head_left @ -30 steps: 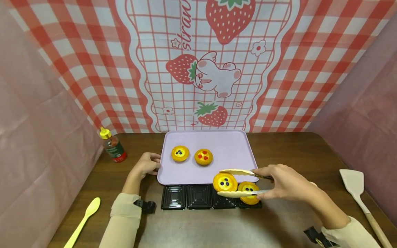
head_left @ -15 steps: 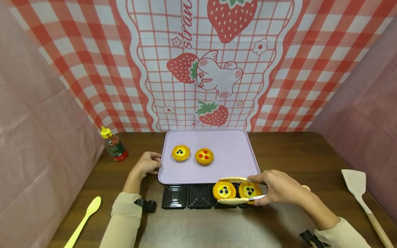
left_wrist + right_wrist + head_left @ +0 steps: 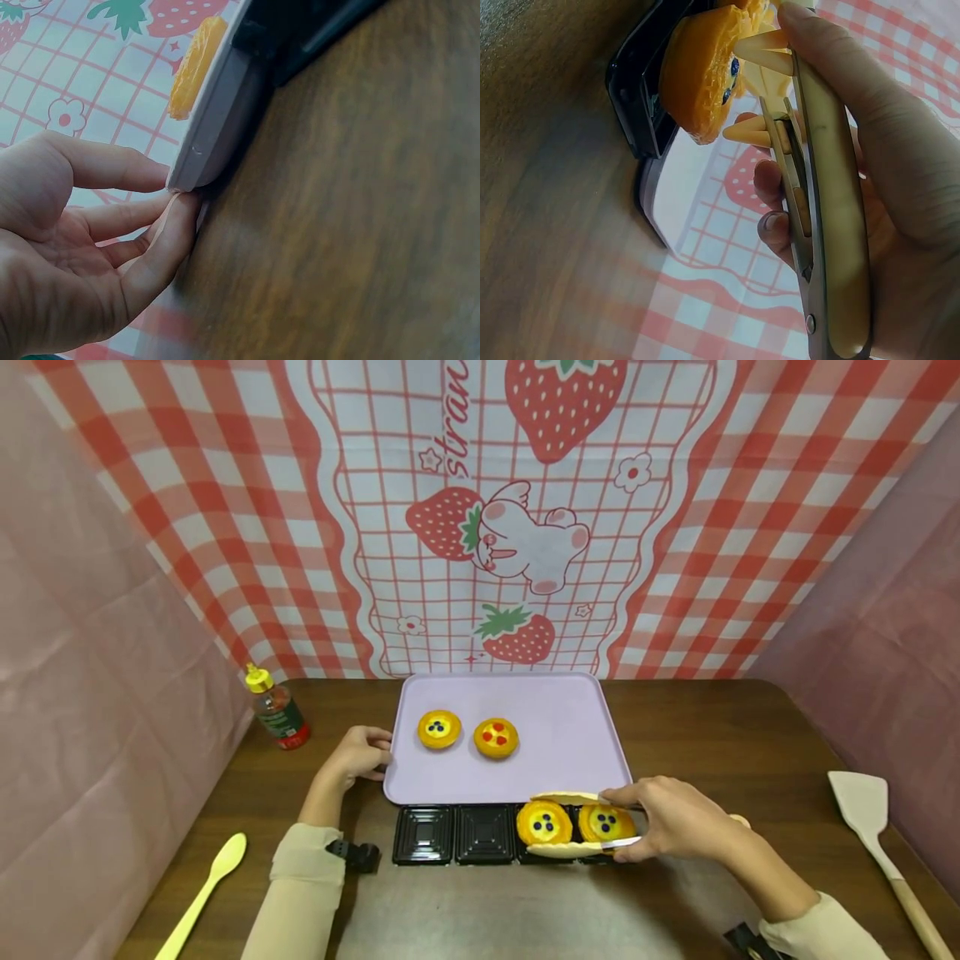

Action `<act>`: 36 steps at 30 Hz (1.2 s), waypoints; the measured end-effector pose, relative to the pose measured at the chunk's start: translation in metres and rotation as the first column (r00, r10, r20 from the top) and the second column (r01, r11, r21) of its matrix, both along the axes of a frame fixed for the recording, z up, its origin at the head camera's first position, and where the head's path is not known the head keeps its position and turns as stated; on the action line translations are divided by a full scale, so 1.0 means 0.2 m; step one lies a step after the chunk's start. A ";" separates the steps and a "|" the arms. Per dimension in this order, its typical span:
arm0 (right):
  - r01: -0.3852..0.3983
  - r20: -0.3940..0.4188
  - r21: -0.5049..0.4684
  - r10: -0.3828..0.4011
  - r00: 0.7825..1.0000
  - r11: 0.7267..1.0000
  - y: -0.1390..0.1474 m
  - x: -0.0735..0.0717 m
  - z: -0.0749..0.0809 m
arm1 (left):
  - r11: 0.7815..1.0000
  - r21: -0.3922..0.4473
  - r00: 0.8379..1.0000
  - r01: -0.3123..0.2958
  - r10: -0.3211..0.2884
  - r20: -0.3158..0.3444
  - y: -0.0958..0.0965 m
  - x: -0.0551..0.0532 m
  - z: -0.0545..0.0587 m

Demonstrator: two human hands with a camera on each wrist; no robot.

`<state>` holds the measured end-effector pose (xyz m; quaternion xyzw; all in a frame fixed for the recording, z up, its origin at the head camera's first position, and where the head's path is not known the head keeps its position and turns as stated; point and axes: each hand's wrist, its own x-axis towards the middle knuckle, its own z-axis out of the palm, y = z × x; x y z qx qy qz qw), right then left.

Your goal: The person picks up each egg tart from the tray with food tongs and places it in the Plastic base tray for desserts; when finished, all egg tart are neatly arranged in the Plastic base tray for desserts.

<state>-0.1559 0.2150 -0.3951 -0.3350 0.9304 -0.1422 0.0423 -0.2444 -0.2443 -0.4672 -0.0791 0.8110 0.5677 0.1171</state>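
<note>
My left hand (image 3: 362, 753) holds the left edge of the lilac tray (image 3: 562, 718), thumb above and fingers at the rim in the left wrist view. My right hand (image 3: 678, 818) grips a pair of tongs (image 3: 832, 225) by the handles. Their cream tips lie on either side of an egg tart with blue berries (image 3: 543, 823), which sits in the third compartment of the black plastic container (image 3: 423, 835). Another blue-berry tart (image 3: 604, 823) fills the rightmost compartment, beneath the tongs' arms. On the tray lie a blue-berry tart (image 3: 438, 729) and a tart with red pieces (image 3: 495, 739).
A sauce bottle with a yellow cap (image 3: 278, 710) stands at the back left. A yellow spoon (image 3: 202, 893) lies at the front left, and a spatula with a wooden handle (image 3: 862, 810) at the right. A checked strawberry cloth (image 3: 675, 635) hangs behind the table.
My right hand has lowered the tongs and the blue-berry tart into the third compartment, then stayed nearly still. The left hand keeps its hold on the tray.
</note>
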 end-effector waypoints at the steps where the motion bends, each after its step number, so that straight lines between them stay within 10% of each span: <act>1: 0.001 0.002 -0.001 -0.001 1.000 1.000 0.00 0.00 0.00 | 1.000 0.002 1.000 0.000 0.000 0.000 0.00 0.00 0.00; 36: 0.049 -0.102 -0.120 -0.062 0.993 0.992 -0.02 -0.10 0.13 | 1.000 0.015 1.000 0.014 -0.014 -0.016 0.00 0.01 0.00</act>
